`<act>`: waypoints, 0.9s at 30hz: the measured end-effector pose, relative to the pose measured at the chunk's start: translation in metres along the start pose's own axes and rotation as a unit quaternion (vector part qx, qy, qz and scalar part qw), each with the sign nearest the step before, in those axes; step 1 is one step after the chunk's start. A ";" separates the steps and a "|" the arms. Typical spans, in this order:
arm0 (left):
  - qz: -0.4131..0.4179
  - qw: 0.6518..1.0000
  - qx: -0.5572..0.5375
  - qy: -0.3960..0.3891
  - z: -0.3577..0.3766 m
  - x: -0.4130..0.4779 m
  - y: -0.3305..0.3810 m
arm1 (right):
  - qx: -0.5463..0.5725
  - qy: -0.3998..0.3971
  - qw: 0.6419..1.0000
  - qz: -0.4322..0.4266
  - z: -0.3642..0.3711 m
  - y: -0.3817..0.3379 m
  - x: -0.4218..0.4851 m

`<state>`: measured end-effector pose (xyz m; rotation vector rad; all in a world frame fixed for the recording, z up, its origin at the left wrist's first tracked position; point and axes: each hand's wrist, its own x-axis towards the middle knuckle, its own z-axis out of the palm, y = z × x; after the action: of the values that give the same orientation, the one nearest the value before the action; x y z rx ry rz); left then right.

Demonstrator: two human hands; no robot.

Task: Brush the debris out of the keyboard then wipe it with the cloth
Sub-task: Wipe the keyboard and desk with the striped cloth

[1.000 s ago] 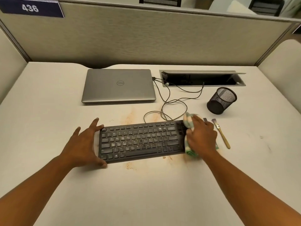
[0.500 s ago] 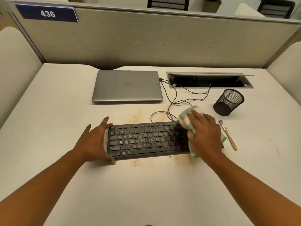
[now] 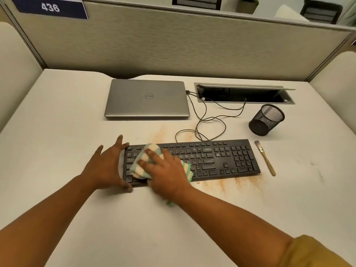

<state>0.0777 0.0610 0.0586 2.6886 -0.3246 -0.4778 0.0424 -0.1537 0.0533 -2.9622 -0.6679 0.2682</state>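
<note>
Change noted: the right hand [image 3: 167, 170] has carried the striped green-and-cream cloth [image 3: 139, 165] from the right end of the flat black keyboard [image 3: 212, 158] to its left end, fingers flat and pressing, not curled. The left hand [image 3: 105, 164], spread wide, braces the keyboard's left edge. I judge one wiping pass complete. The keyboard lies centred on the white desk [image 3: 57, 132], parallel to its front edge, with the wooden-handled brush [image 3: 265, 160] idle alongside.
</note>
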 end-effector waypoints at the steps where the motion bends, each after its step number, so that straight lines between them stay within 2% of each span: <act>1: -0.001 1.000 0.001 0.000 0.000 0.000 0.000 | 0.005 0.008 0.999 0.031 -0.002 0.011 -0.003; 5: -0.007 1.000 -0.001 -0.004 -0.001 0.000 -0.003 | 0.011 0.046 0.988 0.147 -0.008 0.063 -0.027; 9: -0.006 1.000 -0.002 -0.004 -0.001 0.001 -0.002 | -0.007 0.075 0.961 0.268 -0.016 0.128 -0.062; 15: -0.001 1.000 0.015 -0.004 -0.002 0.002 -0.001 | 0.014 0.110 0.917 0.382 -0.014 0.193 -0.120; 19: -0.004 1.000 0.022 -0.010 -0.003 0.002 0.002 | 0.049 0.123 0.914 0.385 -0.012 0.201 -0.124; 22: -0.005 0.999 0.035 -0.012 -0.004 0.002 0.007 | 0.103 0.201 0.902 0.368 -0.021 0.193 -0.123; 25: -0.006 0.999 0.051 -0.012 -0.004 0.002 0.011 | 0.033 0.278 0.897 0.343 -0.032 0.184 -0.121; 27: -0.006 0.998 0.061 -0.010 -0.005 0.001 0.014 | -0.014 0.273 0.908 0.319 -0.033 0.179 -0.114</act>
<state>0.0782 0.0498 0.0681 2.8071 -0.3541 -0.5047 0.0225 -0.3660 0.0797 -2.9512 0.3694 -0.5244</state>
